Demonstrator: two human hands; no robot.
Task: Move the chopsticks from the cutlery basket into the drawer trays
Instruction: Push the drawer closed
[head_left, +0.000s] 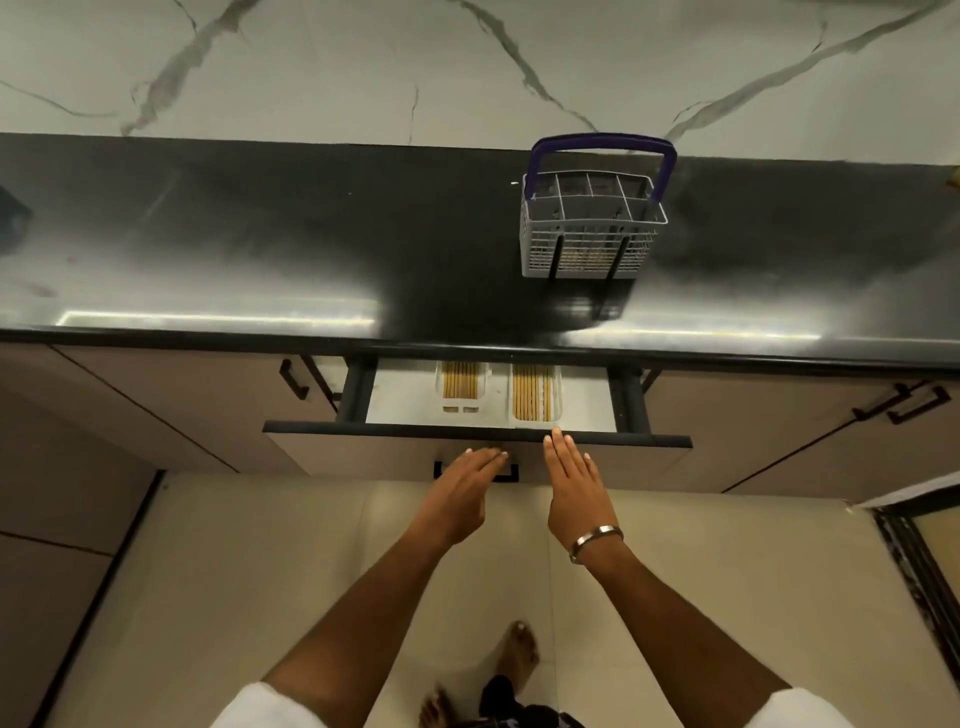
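**Inspector:** Report the hands.

**Assistant:** The left hand (467, 480) lies flat against the drawer front (363, 452), fingers straight and released, tips over the black handle (506, 472). The right hand (574, 480) is also flat, fingers straight and together, holding nothing, with the fingertips (557, 435) at the drawer's top edge. A metal bangle (595, 540) sits on the right wrist.

**Inspector:** Position of the drawer?

**Assistant:** Partly open beneath the black counter (260, 249). Inside, two white trays stand side by side. The left tray (462, 410) and the right tray (558, 415) each hold a row of chopsticks lying lengthwise, the left bundle (460, 379) and the right bundle (532, 392).

**Inspector:** And the basket?

**Assistant:** The grey cutlery basket (592, 228) stands upright on the counter, behind the drawer and to the right, its purple handle (602, 140) raised. Something pale tan shows through the front grid low down; I cannot tell whether it is chopsticks. The upper compartments show nothing protruding.

**Inspector:** Anything else?

**Assistant:** Bare feet (519, 649) on pale floor tiles.
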